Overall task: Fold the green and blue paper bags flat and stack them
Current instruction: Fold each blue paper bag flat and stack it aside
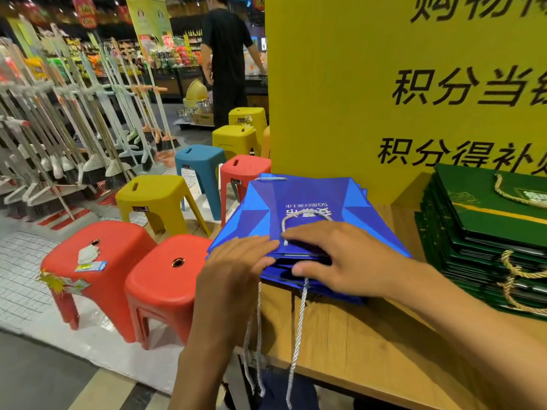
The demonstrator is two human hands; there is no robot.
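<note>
On table [355, 335]: left hand [236, 261], right hand [340, 255] pinch blue bags [310, 196]; green bags [473, 220] cropped right.

- Place: retail shop, housewares section.
- Plastic stools [157, 196], price-stickered, rowed on the floor left of the left hand [236, 261] holding blue paper bags [310, 196].
- Brooms [91, 170] on racks, farther left.
- Stocked shelves [189, 51], sale placards [84, 10], far beyond.

Blue bags [310, 202] stacked flat, green stack [479, 220] rt.
</note>
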